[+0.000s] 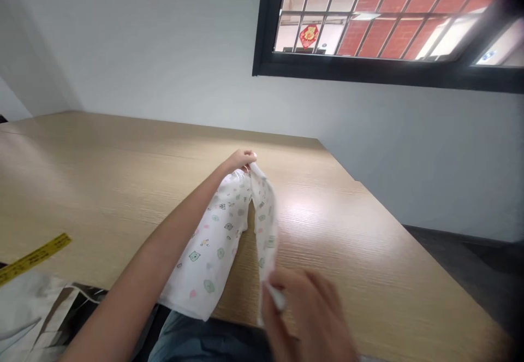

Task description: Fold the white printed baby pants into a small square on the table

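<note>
A small pair of white pants [221,242] with green and pink animal prints lies on the wooden table, its waist away from me and its legs toward me. My left hand [242,159] pinches the waistband at the far end. Near the table's front edge, my right hand [307,307], somewhat blurred, is closed on the hem of the right-hand pant leg. That leg is drawn up narrow, its edge turned over. The other leg lies flat, partly covered by my left forearm, and its hem reaches over the table edge.
The wooden table [123,171] runs back to a grey wall, with its right edge slanting toward me. At the lower left are a yellow printed strip [36,257] and a pale bag-like item [28,313]. A barred window [368,18] sits above.
</note>
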Available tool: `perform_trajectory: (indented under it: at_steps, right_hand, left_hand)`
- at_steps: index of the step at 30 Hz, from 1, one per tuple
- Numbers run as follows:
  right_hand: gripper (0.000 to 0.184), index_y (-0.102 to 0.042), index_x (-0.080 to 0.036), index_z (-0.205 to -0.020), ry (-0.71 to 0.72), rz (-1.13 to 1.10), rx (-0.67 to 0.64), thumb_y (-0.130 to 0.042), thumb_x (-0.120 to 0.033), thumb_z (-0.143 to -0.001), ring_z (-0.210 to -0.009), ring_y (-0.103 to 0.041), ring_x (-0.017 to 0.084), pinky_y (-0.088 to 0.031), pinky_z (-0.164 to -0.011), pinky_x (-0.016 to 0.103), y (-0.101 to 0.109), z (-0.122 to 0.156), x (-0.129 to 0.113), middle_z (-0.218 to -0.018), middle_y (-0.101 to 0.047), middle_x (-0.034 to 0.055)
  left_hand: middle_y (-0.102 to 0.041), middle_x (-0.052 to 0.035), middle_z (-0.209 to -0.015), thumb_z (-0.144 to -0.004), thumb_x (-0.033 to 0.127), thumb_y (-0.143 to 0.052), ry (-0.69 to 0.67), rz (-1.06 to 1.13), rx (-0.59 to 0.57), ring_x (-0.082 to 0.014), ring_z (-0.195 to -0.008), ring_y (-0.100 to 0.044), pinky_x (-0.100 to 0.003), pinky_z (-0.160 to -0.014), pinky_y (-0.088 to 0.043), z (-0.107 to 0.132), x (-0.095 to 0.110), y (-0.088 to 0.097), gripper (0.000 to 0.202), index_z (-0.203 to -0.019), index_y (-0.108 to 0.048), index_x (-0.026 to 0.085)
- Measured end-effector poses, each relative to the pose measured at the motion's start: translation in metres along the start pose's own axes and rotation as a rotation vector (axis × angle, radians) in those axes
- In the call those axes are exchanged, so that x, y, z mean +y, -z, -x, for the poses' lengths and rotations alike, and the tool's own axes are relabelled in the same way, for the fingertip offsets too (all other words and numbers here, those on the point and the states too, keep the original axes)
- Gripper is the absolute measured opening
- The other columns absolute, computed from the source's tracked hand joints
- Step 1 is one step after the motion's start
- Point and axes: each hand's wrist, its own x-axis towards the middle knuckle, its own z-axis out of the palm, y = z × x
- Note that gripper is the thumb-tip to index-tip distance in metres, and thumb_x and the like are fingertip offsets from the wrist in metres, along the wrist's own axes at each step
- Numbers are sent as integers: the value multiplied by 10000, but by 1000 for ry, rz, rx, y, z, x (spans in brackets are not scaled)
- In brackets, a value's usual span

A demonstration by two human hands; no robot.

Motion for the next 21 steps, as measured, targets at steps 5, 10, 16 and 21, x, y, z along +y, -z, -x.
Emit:
perform_trajectory:
  at_steps: [5, 10, 16, 21]
  right_hand:
    - [147, -469, -167, -676, 110, -79, -85, -479, -24, -706, -580, -456, 176, -395, -529, 318, -84, -17, -55, -613, -494, 21]
    - [104, -533, -148, -755, -15, 48, -325, -590, -104, -680, -655, -509, 231, -448, -545, 374, -143, 2, -72, -720, -554, 62]
    - [144, -497, -179, -773, -38, -16, -403, -555, -81, -685, -643, -534, 208, -453, -516, 324, -124, 20, -54, -741, -567, 39]
    - [162, -479, -197, -813, 11, -33, -405, -478, -90, -692, -630, -556, 184, -439, -490, 275, -87, 43, -18, -743, -564, 19]
  left_hand:
    - [-560, -68, -1062, -870, 318, -508, 81, -3, 37, -175, -891, -573, -361, -751, -500, 29, -42, 36, 285, -1090, -529, 138]
    - [-559, -70, -1065, -867, 316, -514, 122, -101, 110, -177, -901, -571, -370, -761, -496, 48, -78, 23, 289, -1092, -526, 135]
    - [-554, -69, -1085, -868, 322, -510, 135, -233, 149, -188, -932, -562, -385, -792, -483, 43, -75, 4, 285, -1087, -533, 143]
    - [-555, -72, -1086, -874, 319, -499, 131, -288, 138, -176, -921, -563, -377, -790, -484, 37, -57, -15, 270, -1083, -535, 152]
